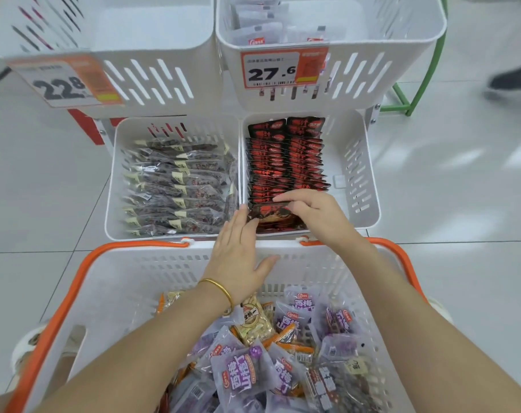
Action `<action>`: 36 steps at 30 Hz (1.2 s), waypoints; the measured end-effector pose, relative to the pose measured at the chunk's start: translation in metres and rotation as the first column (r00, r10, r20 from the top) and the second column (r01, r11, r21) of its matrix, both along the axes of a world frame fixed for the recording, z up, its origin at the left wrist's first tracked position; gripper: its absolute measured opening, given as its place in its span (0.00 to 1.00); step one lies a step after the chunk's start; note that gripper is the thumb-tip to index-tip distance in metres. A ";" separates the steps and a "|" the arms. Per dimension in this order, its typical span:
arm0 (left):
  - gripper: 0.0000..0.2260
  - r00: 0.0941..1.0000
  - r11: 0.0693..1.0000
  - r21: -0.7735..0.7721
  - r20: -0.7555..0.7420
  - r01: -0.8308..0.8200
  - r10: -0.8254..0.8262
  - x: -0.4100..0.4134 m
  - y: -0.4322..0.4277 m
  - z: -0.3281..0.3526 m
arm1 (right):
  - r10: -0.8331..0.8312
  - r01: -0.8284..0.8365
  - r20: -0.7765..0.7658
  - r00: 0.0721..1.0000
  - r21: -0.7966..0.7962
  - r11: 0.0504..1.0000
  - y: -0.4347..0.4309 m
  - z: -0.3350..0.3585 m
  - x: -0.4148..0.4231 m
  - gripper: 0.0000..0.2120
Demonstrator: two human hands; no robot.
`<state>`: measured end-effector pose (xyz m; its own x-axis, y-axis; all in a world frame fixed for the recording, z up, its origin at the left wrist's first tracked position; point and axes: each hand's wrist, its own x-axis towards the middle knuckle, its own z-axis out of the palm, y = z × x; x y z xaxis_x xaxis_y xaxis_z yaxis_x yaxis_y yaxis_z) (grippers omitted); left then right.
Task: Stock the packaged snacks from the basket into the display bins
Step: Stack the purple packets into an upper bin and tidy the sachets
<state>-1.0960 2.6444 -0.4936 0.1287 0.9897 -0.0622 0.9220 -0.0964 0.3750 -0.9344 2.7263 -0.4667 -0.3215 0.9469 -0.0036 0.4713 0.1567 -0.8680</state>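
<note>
Glossy black-and-red foil, flat and rectangular: the packet (pixel 269 215) stands on its long edge in the white slotted plastic bin (pixel 356 174) just beyond the basket (pixel 134 278). Its long axis runs left to right, and its printed face tilts up toward the basket. It sits at the near end of a tight row of like packets (pixel 286 162). The right hand (pixel 316 216) pinches its top edge with curled fingers. The left hand (pixel 238 257), fingers straight and together, touches its left end. Crinkled purple pouches (pixel 247 374) lie loose in the basket.
</note>
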 end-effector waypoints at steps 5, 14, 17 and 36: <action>0.30 0.996 1.000 0.010 0.092 -0.019 0.018 0.001 -0.001 0.004 | 0.085 -0.109 0.161 0.983 0.148 0.983 0.004 0.002 0.001 0.10; 0.28 0.984 0.999 0.005 0.174 -0.048 0.046 0.000 -0.004 0.005 | -0.304 0.286 -0.363 0.881 -0.105 0.953 0.007 0.010 0.007 0.09; 0.26 0.988 0.997 0.067 0.152 -0.043 0.032 0.005 -0.005 0.010 | -0.422 0.409 -0.444 0.790 -0.132 0.903 0.010 0.020 0.027 0.14; 0.26 0.960 0.966 -0.233 -0.230 0.108 -0.162 0.024 0.058 0.011 | -0.328 0.332 -0.103 0.939 0.026 0.943 0.008 0.013 0.073 0.10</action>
<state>-1.0720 2.7020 -0.4824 0.2140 0.9232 -0.3191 0.9719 -0.1683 0.1648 -0.8616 2.7348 -0.4533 0.0126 0.9984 0.0544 0.4182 0.0441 -0.9073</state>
